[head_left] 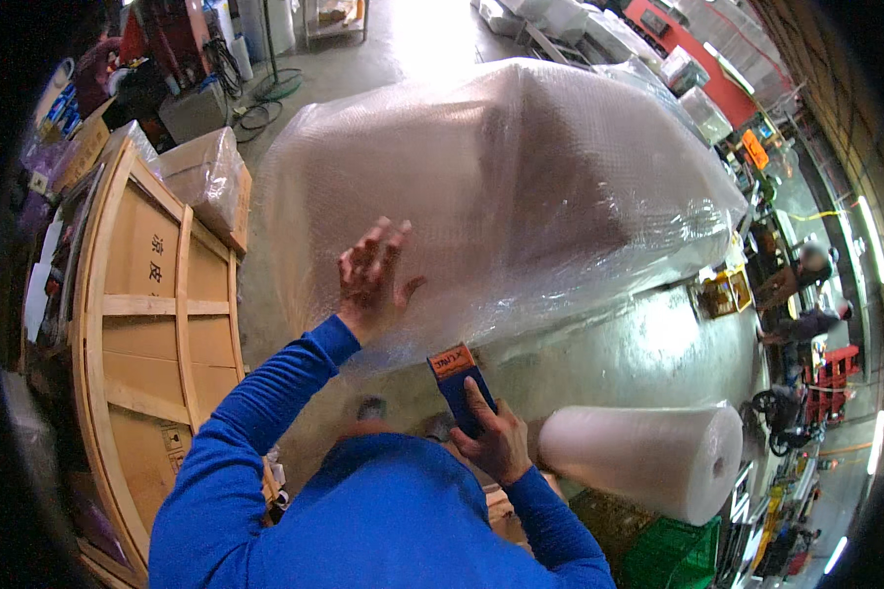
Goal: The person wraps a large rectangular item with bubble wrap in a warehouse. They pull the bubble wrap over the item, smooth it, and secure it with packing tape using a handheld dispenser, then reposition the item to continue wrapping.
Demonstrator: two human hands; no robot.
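A large bulky object wrapped in clear bubble wrap (501, 187) stands on the floor in front of me; what lies under the wrap is hard to make out. My left hand (371, 285) reaches over its near left side with the fingers spread and nothing in them. Whether the palm touches the wrap, I cannot tell. In my right hand (499, 440) is a small blue and orange box (452, 385), gripped along its side near my body, just short of the wrapped object's near edge. The orange end points away from me.
At left stands a wood-framed cardboard crate (138, 304), with a film-wrapped carton (201, 182) beyond it. A thick roll of bubble wrap (634, 454) lies right of me, near a green plastic crate (673, 552). Farther right are a yellow crate (725, 293) and a person (805, 285).
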